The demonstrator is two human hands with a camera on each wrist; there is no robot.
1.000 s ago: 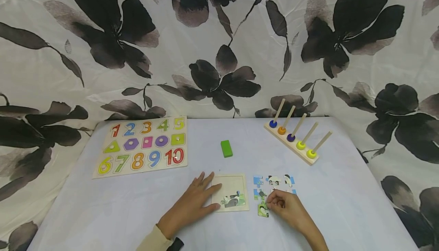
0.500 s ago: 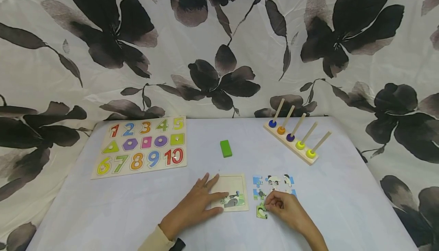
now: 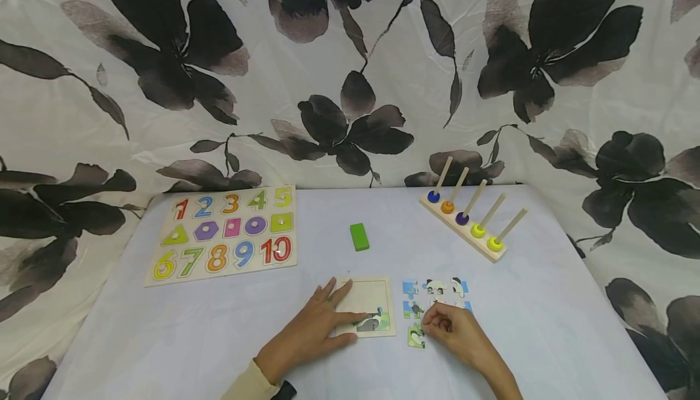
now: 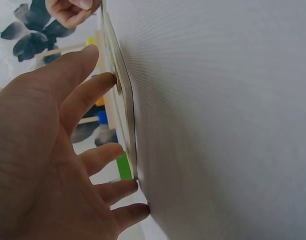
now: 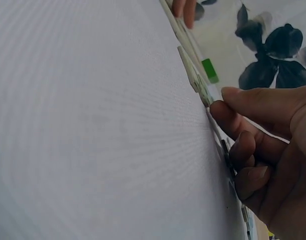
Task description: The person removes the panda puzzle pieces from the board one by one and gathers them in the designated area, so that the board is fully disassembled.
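Observation:
My left hand [image 3: 312, 327] lies spread over the left side of a square wooden puzzle tray [image 3: 363, 287]. Its index fingertip touches the panda picture pieces [image 3: 374, 322] fitted along the tray's lower edge. To the right of the tray, my right hand [image 3: 456, 330] pinches a green puzzle piece [image 3: 415, 337] by its right edge between thumb and index finger. That piece [image 5: 205, 92] is slightly tilted at the fingertips in the right wrist view. Further loose pieces, among them a panda-face piece [image 3: 435, 287] and a blue corner piece [image 3: 410, 289], lie above; the right hand partly hides some.
A number-and-shape board [image 3: 224, 234] lies at the back left. A green block [image 3: 360, 237] sits behind the tray. At the back right stands a wooden peg stand [image 3: 465, 224] with coloured beads. A floral cloth [image 3: 328, 84] hangs behind the table.
The left hand has slid right over the tray, its index finger now on the fitted pieces. The right hand, pinching the green piece, has shifted it slightly to the left.

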